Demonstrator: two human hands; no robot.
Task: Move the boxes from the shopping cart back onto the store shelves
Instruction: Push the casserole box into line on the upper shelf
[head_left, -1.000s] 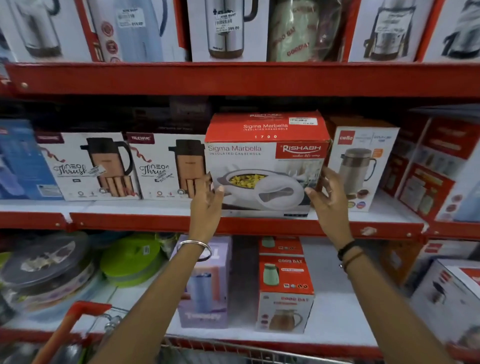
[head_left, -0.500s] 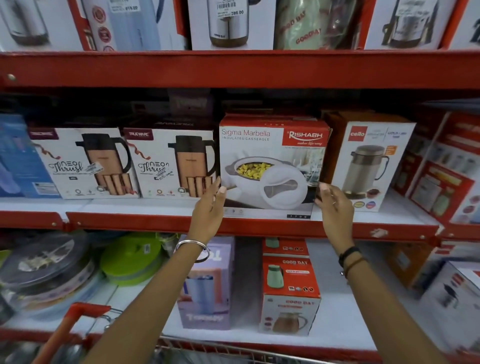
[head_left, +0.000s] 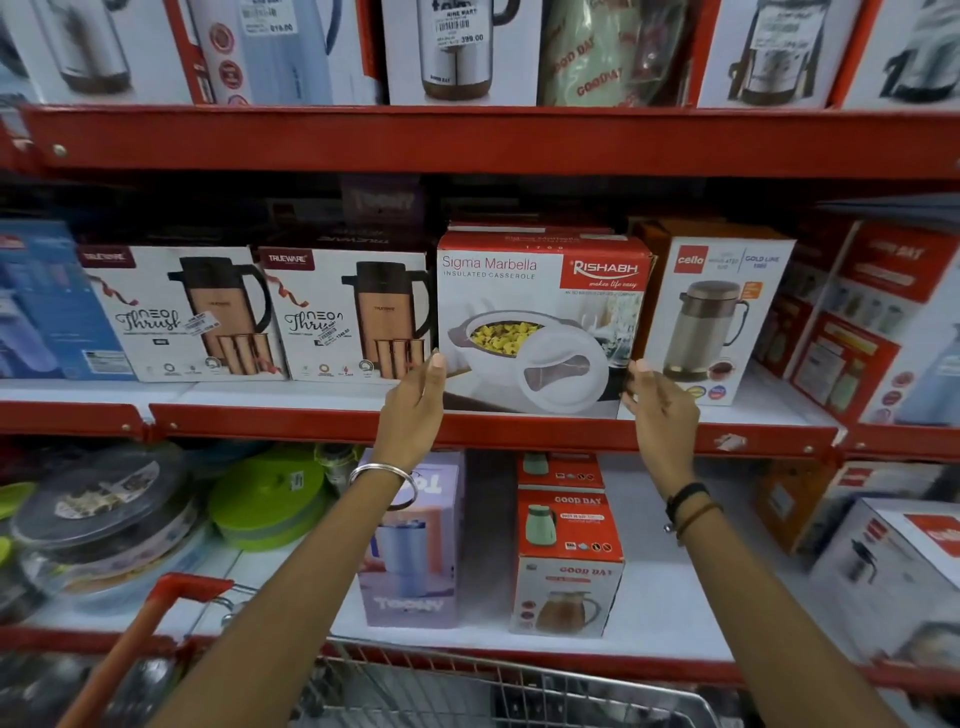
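A red and white Sigma Marbella casserole box (head_left: 540, 322) stands on the middle red shelf (head_left: 291, 423), between a Trueware flask box (head_left: 353, 312) and a Cello jug box (head_left: 717, 312). My left hand (head_left: 415, 410) has flat fingers whose tips touch the box's lower left front corner. My right hand (head_left: 662, 410) touches the lower right front corner with loosely curled fingers. Neither hand wraps around the box. The wire shopping cart (head_left: 467, 686) is below my arms; what is inside it is blurred.
A second Trueware box (head_left: 182, 312) stands further left. On the lower shelf are a purple tumbler box (head_left: 415, 545), a Good Day jug box (head_left: 569, 566) and green lidded containers (head_left: 265, 499). The cart's red handle (head_left: 156, 613) is at lower left. Flask boxes fill the top shelf.
The casserole box has slid back onto the shelf and now lines up with its neighbours. My hands have shifted from gripping its sides to touching its lower front corners.
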